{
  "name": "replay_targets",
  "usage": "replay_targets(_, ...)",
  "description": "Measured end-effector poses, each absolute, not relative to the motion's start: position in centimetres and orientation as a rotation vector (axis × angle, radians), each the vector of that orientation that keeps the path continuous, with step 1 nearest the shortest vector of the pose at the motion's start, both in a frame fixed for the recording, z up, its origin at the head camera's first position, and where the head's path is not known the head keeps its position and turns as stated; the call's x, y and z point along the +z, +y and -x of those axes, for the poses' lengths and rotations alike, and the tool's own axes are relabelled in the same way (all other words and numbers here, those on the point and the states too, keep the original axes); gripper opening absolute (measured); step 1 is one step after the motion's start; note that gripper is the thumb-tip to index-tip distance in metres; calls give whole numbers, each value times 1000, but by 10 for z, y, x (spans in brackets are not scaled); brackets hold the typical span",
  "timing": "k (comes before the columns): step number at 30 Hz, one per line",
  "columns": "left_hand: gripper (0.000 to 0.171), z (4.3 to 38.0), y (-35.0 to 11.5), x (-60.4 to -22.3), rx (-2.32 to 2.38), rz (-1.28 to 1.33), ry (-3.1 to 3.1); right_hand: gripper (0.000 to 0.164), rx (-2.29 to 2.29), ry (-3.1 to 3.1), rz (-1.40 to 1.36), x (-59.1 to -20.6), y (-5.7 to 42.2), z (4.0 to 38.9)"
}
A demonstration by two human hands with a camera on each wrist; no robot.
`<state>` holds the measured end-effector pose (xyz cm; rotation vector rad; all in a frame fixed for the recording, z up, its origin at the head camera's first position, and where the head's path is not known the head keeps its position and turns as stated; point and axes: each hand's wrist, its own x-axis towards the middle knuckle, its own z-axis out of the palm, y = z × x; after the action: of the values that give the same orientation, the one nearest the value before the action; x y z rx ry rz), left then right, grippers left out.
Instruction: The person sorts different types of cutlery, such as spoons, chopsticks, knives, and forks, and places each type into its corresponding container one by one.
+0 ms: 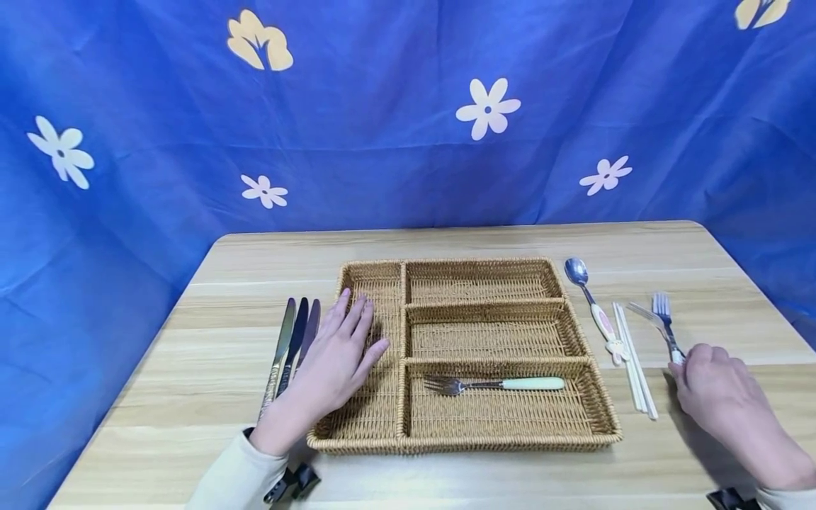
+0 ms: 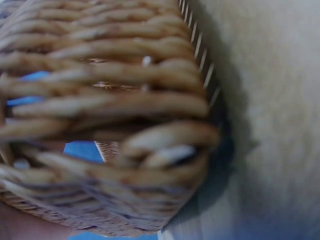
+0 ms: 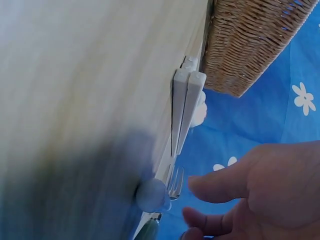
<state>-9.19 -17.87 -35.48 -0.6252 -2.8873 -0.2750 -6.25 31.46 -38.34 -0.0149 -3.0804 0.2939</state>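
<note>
My left hand (image 1: 336, 354) reaches over the left rim of a woven cutlery tray (image 1: 510, 445), its fingers spread above the long left compartment. In the left wrist view the wicker fills the frame, with a bit of the hand low at the left. My right hand (image 1: 727, 389) is at the handle end of a fork (image 1: 661, 306), overlapping it in the head view. A second fork (image 1: 645, 312) lies beside it, its handle hidden by the hand. In the right wrist view the thumb (image 3: 215, 189) and fingers stand apart, the handle ends (image 3: 151, 195) beyond them.
A green-handled fork (image 1: 532, 383) lies in the front right compartment. Several knives (image 1: 285, 336) lie left of the tray. To its right are a spoon (image 1: 602, 322) with a bunny handle and white chopsticks (image 1: 637, 375). Blue cloth (image 1: 382, 142) hangs behind the table (image 1: 210, 340).
</note>
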Motion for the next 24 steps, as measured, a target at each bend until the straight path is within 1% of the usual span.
replay_targets(10, 65, 91, -180, -356, -265, 612, -2897, 31, 321, -3293, 90, -383, 324, 68)
replay_targets(24, 66, 92, -179, -356, -251, 630, -2896, 36, 337, -3443, 225, -380, 322, 71)
